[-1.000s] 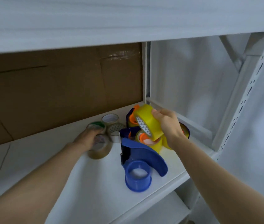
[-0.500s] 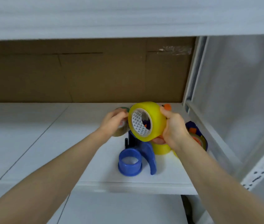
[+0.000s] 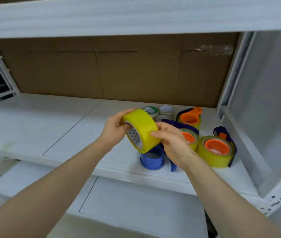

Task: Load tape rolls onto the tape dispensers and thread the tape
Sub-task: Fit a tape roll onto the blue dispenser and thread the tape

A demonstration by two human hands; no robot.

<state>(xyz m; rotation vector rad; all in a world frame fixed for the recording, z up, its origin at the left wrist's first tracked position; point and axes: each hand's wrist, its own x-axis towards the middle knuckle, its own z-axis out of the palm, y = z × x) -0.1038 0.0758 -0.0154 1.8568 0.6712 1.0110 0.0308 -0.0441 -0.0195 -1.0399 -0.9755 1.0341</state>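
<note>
- Seemingly done: three loaded dispensers (image 3: 216, 151) at centre right.
- In hand: roll (image 3: 143, 129) mid-frame, clamped between left hand (image 3: 114, 130) and right hand (image 3: 174, 145), fingers curled round it.
- Left: seating it on blue dispenser (image 3: 152, 158) just below, then threading.

The left hand (image 3: 114, 129) is off the small rolls (image 3: 166, 109) it rested among a second ago and now grips the yellow tape roll (image 3: 142, 129), joining the right hand (image 3: 174, 143). The roll comes away from the loaded dispensers (image 3: 215, 152) and now sits above the empty blue dispenser (image 3: 151, 158), its core turned down-left.
</note>
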